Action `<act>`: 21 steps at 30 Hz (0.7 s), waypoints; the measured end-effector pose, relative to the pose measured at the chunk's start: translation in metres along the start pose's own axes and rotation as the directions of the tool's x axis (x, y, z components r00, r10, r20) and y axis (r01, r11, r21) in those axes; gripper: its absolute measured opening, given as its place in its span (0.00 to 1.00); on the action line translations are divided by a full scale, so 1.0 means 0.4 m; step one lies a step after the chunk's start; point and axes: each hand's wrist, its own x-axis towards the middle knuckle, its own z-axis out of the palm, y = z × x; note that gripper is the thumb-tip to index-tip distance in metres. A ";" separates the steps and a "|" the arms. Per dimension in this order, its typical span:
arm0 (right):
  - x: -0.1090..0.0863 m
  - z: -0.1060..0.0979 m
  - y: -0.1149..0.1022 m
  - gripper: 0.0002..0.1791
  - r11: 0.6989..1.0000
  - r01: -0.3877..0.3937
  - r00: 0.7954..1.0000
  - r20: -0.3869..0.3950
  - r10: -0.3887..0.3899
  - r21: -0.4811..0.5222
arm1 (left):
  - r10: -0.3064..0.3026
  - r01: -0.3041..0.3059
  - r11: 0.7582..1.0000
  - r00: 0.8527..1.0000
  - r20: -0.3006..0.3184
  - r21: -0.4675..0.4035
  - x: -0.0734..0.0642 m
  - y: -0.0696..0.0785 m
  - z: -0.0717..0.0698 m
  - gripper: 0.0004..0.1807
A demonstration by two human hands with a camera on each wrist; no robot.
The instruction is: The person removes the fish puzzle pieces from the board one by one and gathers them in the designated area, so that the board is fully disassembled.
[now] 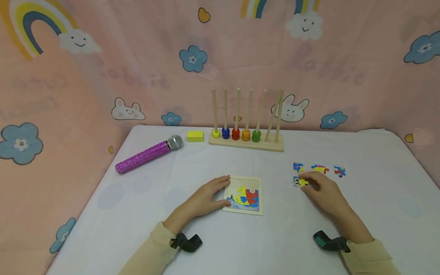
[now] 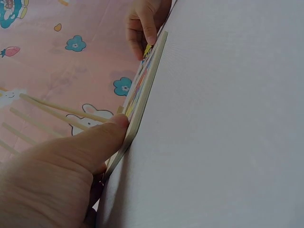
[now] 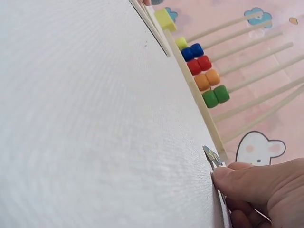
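A square wooden puzzle tray point(image 1: 260, 194) lies in the middle of the table, its lower part filled with colourful pieces. My left hand point(image 1: 206, 196) holds the tray by its left side, the thumb over the rim and the fingertips at the far corner. In the left wrist view the thumb point(image 2: 107, 137) presses on the tray's edge. Over to the right, my right hand point(image 1: 324, 191) pinches a blue and yellow puzzle piece point(image 1: 303, 182) between thumb and fingers. The right wrist view shows the piece point(image 3: 211, 154) tilted at the fingertips, partly hidden by the thumb.
Loose puzzle pieces point(image 1: 320, 168) lie just beyond my right hand, another point(image 1: 340, 171) farther right. At the back stands a wooden peg rack point(image 1: 245, 144) with coloured beads. Left of it are a yellow block point(image 1: 195, 136) and a purple glittery microphone point(image 1: 146, 156).
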 end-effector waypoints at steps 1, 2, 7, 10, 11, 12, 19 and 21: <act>0.000 0.001 0.002 0.18 1.000 0.001 1.000 -0.001 -0.001 0.000 | 0.001 -0.001 1.000 1.000 -0.001 0.000 0.000 0.000 0.000 0.38; 0.000 0.002 0.003 0.18 1.000 0.002 1.000 -0.001 -0.002 0.005 | 0.004 -0.004 1.000 1.000 -0.002 0.000 0.000 -0.001 0.001 0.38; 0.000 0.003 0.005 0.17 1.000 0.008 1.000 -0.003 -0.007 0.030 | 0.013 -0.013 1.000 1.000 -0.007 -0.005 -0.001 -0.002 0.001 0.38; 0.001 0.000 0.003 0.17 0.999 0.006 1.000 0.002 -0.006 0.038 | 0.008 -0.008 1.000 1.000 -0.005 -0.007 -0.002 -0.002 0.000 0.38; 0.001 -0.001 0.002 0.17 0.999 0.007 1.000 0.002 -0.007 0.039 | 0.007 -0.007 1.000 1.000 -0.004 -0.007 -0.002 -0.002 0.001 0.38; 0.000 -0.003 0.001 0.17 0.999 0.007 1.000 0.002 -0.007 0.039 | 0.006 -0.006 1.000 1.000 -0.004 -0.010 -0.002 -0.001 0.000 0.38; -0.003 -0.007 0.000 0.16 0.998 0.028 1.000 -0.007 -0.027 0.054 | 0.006 -0.006 1.000 1.000 0.000 -0.009 0.001 -0.001 0.001 0.38; -0.003 -0.007 0.000 0.16 0.997 0.036 0.999 -0.013 -0.035 0.063 | 0.007 -0.007 1.000 1.000 -0.001 -0.013 0.001 -0.001 0.001 0.38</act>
